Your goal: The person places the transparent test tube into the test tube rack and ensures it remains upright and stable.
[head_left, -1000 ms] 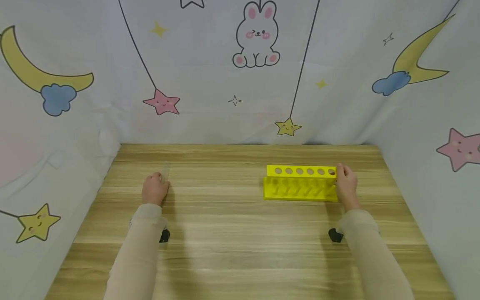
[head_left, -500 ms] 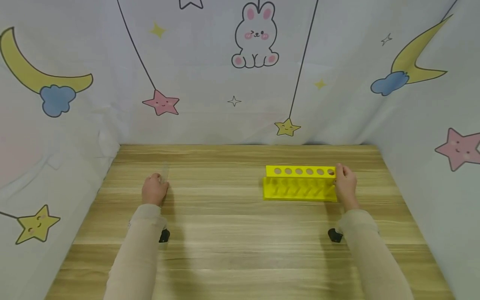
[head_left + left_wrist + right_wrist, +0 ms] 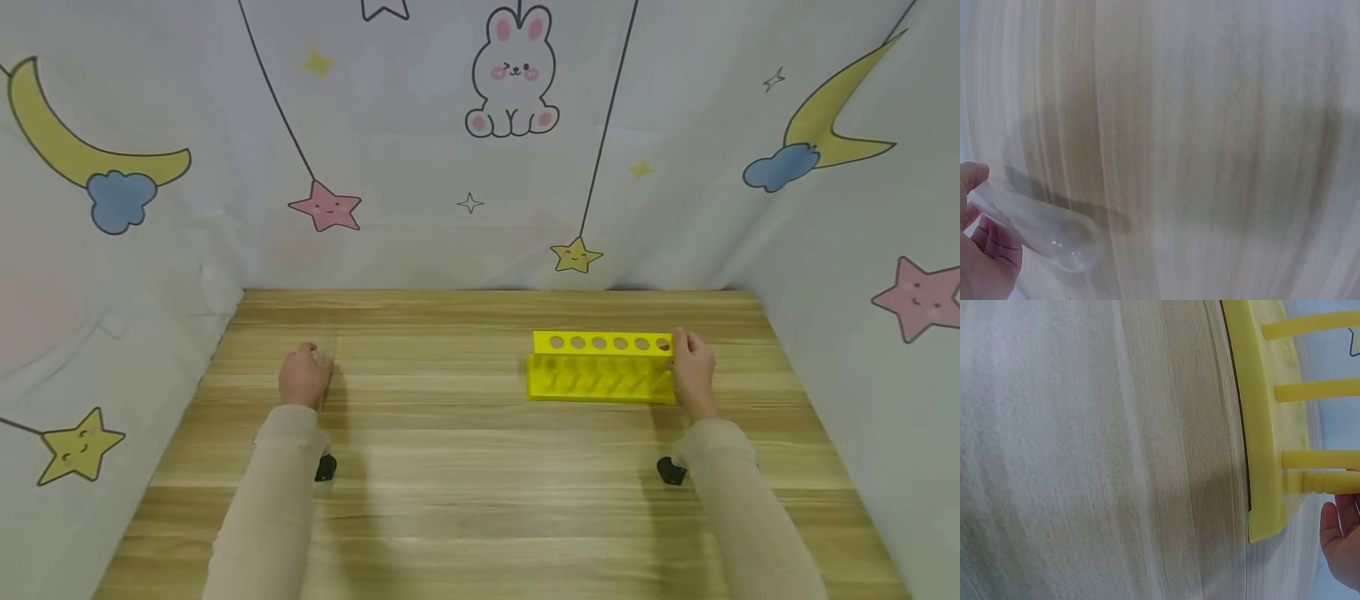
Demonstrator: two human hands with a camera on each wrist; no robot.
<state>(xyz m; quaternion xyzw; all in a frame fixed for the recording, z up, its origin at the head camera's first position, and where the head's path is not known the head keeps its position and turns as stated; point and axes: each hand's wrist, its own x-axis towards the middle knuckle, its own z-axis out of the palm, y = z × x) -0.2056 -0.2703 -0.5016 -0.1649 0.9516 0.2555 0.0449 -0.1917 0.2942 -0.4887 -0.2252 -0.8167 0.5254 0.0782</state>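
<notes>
1. While the wood-grain table (image 3: 480,467) fills most of the lower head view, the yellow rack (image 3: 600,360) stands upright on it, R of ctr, w/ six round holes along its top; its R-hand end sits right up against the fingers there.
2. R hand (image 3: 693,371): grips that end, fingers curled nr the outermost post; wrist cam cuts part of the hand off, so can't tell exactly how far they wrap.
3. L hand (image 3: 304,377): well apart from the rack, over on the L side; thumb & fingers bent in, pinch narrow, approx the tube's width.
4. Clear tube (image 3: 1041,228): btwn L thumb & fingers, rounded end sticking out past them; can't tell if it touches the table.
</notes>
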